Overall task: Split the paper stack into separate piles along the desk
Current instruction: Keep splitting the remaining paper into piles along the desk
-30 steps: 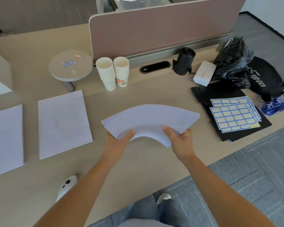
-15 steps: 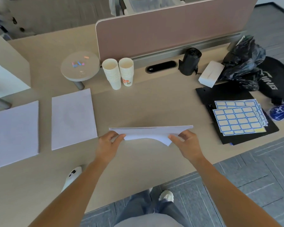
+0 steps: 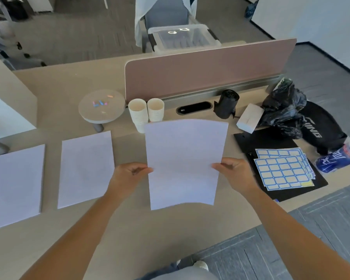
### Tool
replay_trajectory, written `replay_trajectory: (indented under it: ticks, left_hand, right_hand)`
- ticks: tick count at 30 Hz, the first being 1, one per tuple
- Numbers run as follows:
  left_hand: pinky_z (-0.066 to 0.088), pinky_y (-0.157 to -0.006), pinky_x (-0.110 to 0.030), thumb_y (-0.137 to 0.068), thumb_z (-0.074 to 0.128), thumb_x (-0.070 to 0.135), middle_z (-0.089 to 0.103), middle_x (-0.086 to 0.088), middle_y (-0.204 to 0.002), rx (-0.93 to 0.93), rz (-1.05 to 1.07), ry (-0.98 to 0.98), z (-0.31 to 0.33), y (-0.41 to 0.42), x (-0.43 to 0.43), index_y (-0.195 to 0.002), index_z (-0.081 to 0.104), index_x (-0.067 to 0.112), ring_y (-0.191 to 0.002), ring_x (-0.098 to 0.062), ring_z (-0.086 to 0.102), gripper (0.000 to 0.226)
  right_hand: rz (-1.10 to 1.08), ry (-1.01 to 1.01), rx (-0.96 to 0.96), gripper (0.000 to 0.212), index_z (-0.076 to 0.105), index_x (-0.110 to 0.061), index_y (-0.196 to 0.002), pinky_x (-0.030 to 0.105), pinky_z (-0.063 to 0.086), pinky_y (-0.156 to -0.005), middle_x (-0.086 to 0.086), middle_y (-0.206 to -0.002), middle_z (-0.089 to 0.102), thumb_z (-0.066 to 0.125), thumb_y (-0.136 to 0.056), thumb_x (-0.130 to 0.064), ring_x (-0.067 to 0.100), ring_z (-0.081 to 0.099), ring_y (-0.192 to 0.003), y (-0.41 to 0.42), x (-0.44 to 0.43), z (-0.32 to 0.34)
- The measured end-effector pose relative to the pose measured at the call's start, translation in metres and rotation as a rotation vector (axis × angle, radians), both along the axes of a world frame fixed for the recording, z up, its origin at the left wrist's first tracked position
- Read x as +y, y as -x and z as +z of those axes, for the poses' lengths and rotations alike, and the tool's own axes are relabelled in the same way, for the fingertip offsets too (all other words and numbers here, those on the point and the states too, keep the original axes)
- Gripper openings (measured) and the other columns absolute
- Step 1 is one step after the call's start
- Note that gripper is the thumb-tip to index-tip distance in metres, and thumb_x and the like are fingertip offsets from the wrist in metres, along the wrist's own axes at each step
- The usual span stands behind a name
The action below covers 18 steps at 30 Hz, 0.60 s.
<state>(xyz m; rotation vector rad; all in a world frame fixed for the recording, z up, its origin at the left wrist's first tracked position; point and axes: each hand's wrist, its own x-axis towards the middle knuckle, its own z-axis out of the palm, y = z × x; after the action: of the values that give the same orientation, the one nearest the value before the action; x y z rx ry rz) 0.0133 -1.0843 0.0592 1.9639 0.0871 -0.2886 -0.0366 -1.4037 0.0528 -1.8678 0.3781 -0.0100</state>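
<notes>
Both your hands hold the paper stack (image 3: 185,162) upright above the tabletop (image 3: 129,235): your left hand (image 3: 127,177) pinches its left edge, your right hand (image 3: 235,175) its right. Two separate piles (image 3: 86,168) lie flat to the left, just beside each other.

Two paper piles (image 3: 15,184) (image 3: 86,168), one held stack (image 3: 185,162), two cup stacks (image 3: 137,115) (image 3: 155,110), two label sheets (image 3: 282,173) (image 3: 279,152).
</notes>
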Motion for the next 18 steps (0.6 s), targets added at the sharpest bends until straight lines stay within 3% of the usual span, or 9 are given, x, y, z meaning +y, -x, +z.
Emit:
replay_trajectory:
  ticks: [1,3,5,8,11,14,16,18]
  left_hand:
    - [0.039,-0.057,-0.019,-0.080,0.079,0.034,0.068,0.025,-0.064,-0.001,-0.012,0.003,0.003,-0.007,-0.001,-0.073,0.077,0.034,-0.047,0.008,0.051,0.007]
    - [0.039,-0.057,-0.020,-0.080,0.079,0.035,0.068,0.024,-0.065,0.012,-0.035,0.009,0.005,-0.020,-0.004,-0.074,0.076,0.034,-0.047,0.007,0.051,0.007]
    - [0.040,-0.056,-0.015,-0.080,0.078,0.036,0.069,0.020,-0.069,0.042,-0.048,-0.006,0.006,-0.031,-0.009,-0.076,0.076,0.032,-0.050,0.007,0.054,0.006]
    - [0.045,-0.066,-0.013,-0.079,0.080,0.036,0.073,0.017,-0.079,0.079,-0.054,0.021,0.000,-0.045,-0.020,-0.080,0.078,0.032,-0.070,0.005,0.063,0.005]
    - [0.043,-0.061,-0.012,-0.078,0.081,0.027,0.073,0.015,-0.072,0.109,-0.059,0.053,-0.011,-0.056,-0.040,-0.078,0.078,0.027,-0.060,0.006,0.060,0.003]
    - [0.043,-0.055,-0.009,-0.082,0.078,0.017,0.072,0.010,-0.068,0.164,-0.092,0.062,-0.022,-0.071,-0.066,-0.080,0.077,0.015,-0.052,0.006,0.060,0.002]
    - [0.047,-0.060,-0.009,-0.084,0.074,0.010,0.070,0.010,-0.062,0.233,-0.116,0.082,-0.029,-0.082,-0.084,-0.078,0.073,0.009,-0.055,0.005,0.064,0.007]
    - [0.050,-0.059,-0.009,-0.086,0.071,0.005,0.068,0.013,-0.054,0.281,-0.132,0.076,-0.037,-0.093,-0.103,-0.073,0.070,0.009,-0.055,0.003,0.065,0.015]
  right_hand:
    - [-0.008,0.011,-0.010,0.034,0.081,-0.032,-0.079,0.030,0.042,-0.072,0.006,-0.082,0.078,0.079,-0.063,-0.062,0.010,0.053,-0.074,-0.005,0.001,0.009]
    - [-0.017,0.035,0.013,0.007,0.079,-0.029,-0.072,0.024,0.040,-0.063,-0.006,-0.066,0.074,0.083,-0.075,-0.035,0.008,0.050,-0.062,-0.017,0.000,0.022]
    - [-0.015,0.071,0.023,0.010,0.079,-0.026,-0.073,0.022,0.041,-0.062,-0.004,-0.068,0.075,0.080,-0.081,-0.021,0.007,0.052,-0.061,-0.028,-0.005,0.025]
    - [0.017,0.094,0.056,0.003,0.080,-0.019,-0.080,0.030,0.048,-0.070,0.008,-0.082,0.078,0.079,-0.083,-0.019,0.013,0.062,-0.071,-0.040,-0.018,0.026]
    - [0.050,0.131,0.151,0.007,0.079,-0.016,-0.079,0.029,0.054,-0.072,0.002,-0.080,0.078,0.077,-0.084,-0.019,0.012,0.068,-0.070,-0.054,-0.041,0.020]
    - [0.091,0.137,0.236,0.022,0.076,-0.007,-0.082,0.045,0.055,-0.072,0.017,-0.083,0.075,0.078,-0.082,-0.028,0.034,0.064,-0.067,-0.076,-0.073,0.005]
    - [0.146,0.156,0.294,0.037,0.070,0.002,-0.079,0.039,0.047,-0.067,0.010,-0.072,0.068,0.076,-0.080,-0.034,0.025,0.056,-0.065,-0.094,-0.094,-0.008]
    - [0.184,0.157,0.362,0.040,0.067,0.000,-0.070,0.034,0.040,-0.069,0.006,-0.067,0.059,0.077,-0.077,-0.037,0.019,0.051,-0.066,-0.115,-0.114,-0.022]
